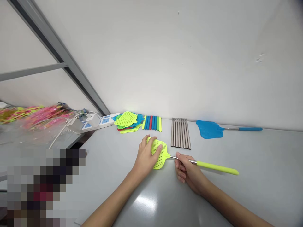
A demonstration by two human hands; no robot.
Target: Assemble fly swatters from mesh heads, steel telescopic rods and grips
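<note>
My left hand [145, 157] clasps the swatter head [162, 156]; my right hand [189, 172] pinches the rod [174, 157], perhaps loosely; crooked pressure could bend the neck [168, 155].

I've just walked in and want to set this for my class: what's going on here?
A person has both hands on a yellow-green swatter. The left hand holds its perforated head; the right hand holds its metal rod. Beyond the hands lie a stack of swatter heads, a row of coloured handles and a row of metal tubes. Farther right lies a blue swatter with rod and handle.
</note>
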